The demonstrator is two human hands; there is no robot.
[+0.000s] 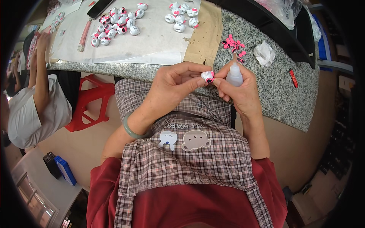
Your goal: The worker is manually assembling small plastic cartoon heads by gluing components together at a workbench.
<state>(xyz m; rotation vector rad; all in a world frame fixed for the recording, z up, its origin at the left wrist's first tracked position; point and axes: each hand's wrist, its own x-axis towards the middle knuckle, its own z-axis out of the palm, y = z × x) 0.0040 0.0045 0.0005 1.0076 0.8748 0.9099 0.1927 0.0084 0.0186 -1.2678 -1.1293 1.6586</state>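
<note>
Between the fingertips of my left hand (176,79) is a small white figure head (207,76) with pink and black parts. My right hand (241,85) grips a translucent squeeze bottle (234,75) with a thin nozzle pointing away from me. Its thumb and forefinger also meet at the right side of the figure head, pressing near a pink piece there. Both hands are just over the near edge of the granite table. Beyond the nozzle lies a loose pile of small pink and black pieces (234,43).
Several white and pink heads (118,22) cover white paper (159,49), with another group (180,17) farther right. Brown paper (205,32), a crumpled tissue (264,53), a red tube (293,78) and a black tray (281,36) occupy the granite (289,106). A person (42,102) sits left beside a red stool (91,100).
</note>
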